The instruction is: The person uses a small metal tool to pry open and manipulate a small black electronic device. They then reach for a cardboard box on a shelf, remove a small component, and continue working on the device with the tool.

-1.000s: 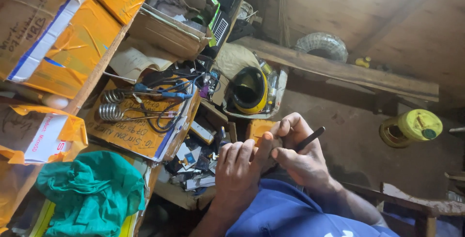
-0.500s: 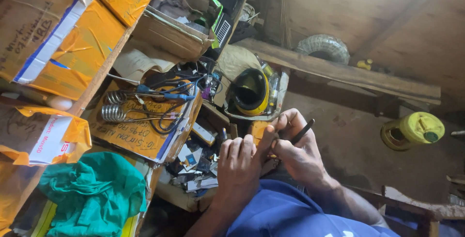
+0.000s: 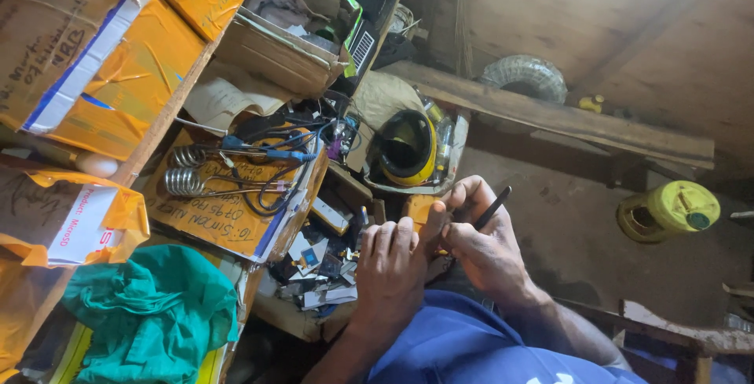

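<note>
Left hand [image 3: 390, 262] and right hand [image 3: 484, 246] meet above the lap, both pinching a small orange object [image 3: 420, 210] between their fingertips. The right hand also grips a slim black tool [image 3: 493, 207], tip angled upward. Just beside them: a tray of loose electronic parts [image 3: 318, 274] and a yellow-rimmed black helmet [image 3: 406, 148]

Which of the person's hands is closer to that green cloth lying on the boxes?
The left. The left hand sits just right of the green cloth, with clutter between. The right hand, holding a thin dark tool, lies beyond the left, farther off.
</note>
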